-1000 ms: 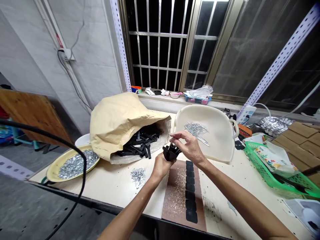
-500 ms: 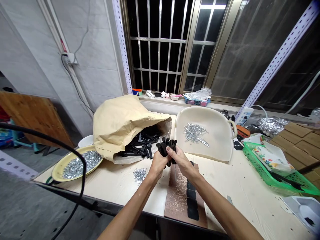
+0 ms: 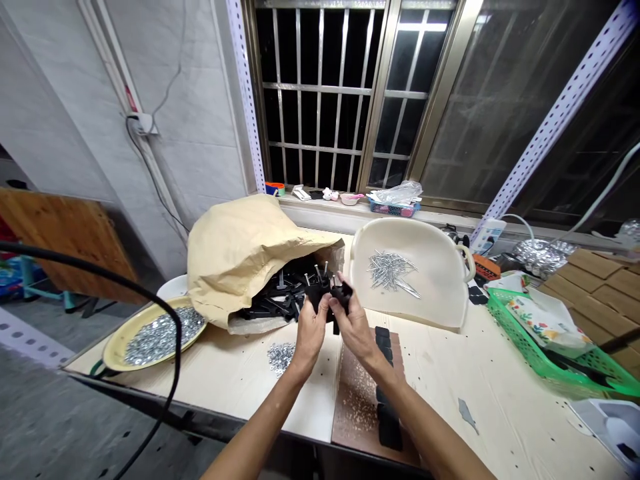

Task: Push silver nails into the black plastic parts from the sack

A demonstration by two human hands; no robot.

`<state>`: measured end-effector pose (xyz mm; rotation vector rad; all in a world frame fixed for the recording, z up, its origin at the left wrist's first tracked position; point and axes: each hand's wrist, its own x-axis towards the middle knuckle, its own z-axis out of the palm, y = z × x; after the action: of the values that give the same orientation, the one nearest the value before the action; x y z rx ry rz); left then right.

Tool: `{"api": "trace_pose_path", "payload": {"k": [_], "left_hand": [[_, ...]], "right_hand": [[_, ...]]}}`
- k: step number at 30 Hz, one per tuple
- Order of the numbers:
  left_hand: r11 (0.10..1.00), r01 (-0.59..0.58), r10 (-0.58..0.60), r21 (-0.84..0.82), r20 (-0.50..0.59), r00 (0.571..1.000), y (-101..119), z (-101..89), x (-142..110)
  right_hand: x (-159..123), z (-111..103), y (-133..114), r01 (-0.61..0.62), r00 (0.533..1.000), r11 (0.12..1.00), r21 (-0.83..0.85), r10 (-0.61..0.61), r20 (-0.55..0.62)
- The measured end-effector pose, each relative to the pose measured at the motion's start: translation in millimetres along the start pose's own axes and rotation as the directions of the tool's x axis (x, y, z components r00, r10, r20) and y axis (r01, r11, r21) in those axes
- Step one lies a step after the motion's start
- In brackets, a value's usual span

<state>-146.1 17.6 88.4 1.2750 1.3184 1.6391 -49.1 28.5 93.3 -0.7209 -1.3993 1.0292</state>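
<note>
Both hands meet over the table, closed around a cluster of black plastic parts (image 3: pixel 316 293) with several long screws (image 3: pixel 317 270) standing up out of them. My left hand (image 3: pixel 311 330) wraps the left side of the cluster, and my right hand (image 3: pixel 353 323) grips its right side. The thumbs almost touch. Just behind, a paper sack (image 3: pixel 240 247) lies on its side, its mouth full of more black plastic parts (image 3: pixel 273 297). To the right, a cream plastic scoop tray (image 3: pixel 435 293) holds loose long screws (image 3: pixel 393 270). A small heap of metal nuts (image 3: pixel 280 357) lies left of my wrists.
A brown board (image 3: pixel 353 407) bears a row of black pads (image 3: pixel 390 427). On the left stands a yellow dish (image 3: pixel 115 353) of small metal pieces. A green basket (image 3: pixel 530 353) and cardboard boxes (image 3: pixel 585 293) are at the right. A black cable (image 3: pixel 177 347) hangs in front.
My right hand, raised above the parts a second ago, has come down onto them and now grips their right side. The cluster is turned so that its screws point up and away.
</note>
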Motion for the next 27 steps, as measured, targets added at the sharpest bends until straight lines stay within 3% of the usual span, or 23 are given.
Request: {"api": "trace_pose_path", "payload": {"k": [3,6,9,11,13,15,17,21,25,27], "left_hand": [[0.994,-0.03,0.033,0.106,-0.029,0.999,-11,-2.2,0],[0.993,-0.049,0.044,0.104,0.051,0.998,-16,-2.4,-2],[0.999,-0.01,0.008,0.052,0.033,0.999,-18,-5.3,-2],[0.994,-0.019,0.021,0.105,-0.011,1.0,-18,-8.8,-2],[0.985,-0.056,0.058,0.164,-0.009,0.998,-19,-11.5,-2],[0.987,-0.078,0.076,0.142,0.019,0.997,-21,-12.1,-2],[0.998,-0.06,0.059,0.028,0.049,0.997,-25,-10.8,-1],[0.961,0.1,-0.07,-0.257,0.127,0.99,-33,-7.3,3],[0.907,0.22,-0.206,-0.36,0.076,0.975,-39,-4.3,5],[0.886,0.262,-0.246,-0.383,0.092,0.965,-40,-2.4,5]], "right_hand": [[-1,1,15,-0.067,0.997,0.997,0.044,0.069,-0.043],[4,3,23,-0.195,0.97,0.957,0.213,0.221,-0.103],[10,4,24,-0.163,0.981,0.96,0.227,0.183,-0.07],[12,5,25,-0.149,0.988,0.966,0.21,0.154,-0.006],[11,6,30,-0.205,0.979,0.942,0.267,0.203,0.038],[9,6,36,-0.261,0.961,0.895,0.36,0.277,0.009],[7,6,40,-0.241,0.955,0.893,0.381,0.289,-0.073],[8,1,41,-0.152,0.978,0.973,0.174,0.173,-0.114],[12,-5,47,-0.257,0.966,0.964,-0.063,0.254,-0.048],[11,-5,53,-0.24,0.97,0.951,-0.193,0.242,-0.017]]}}
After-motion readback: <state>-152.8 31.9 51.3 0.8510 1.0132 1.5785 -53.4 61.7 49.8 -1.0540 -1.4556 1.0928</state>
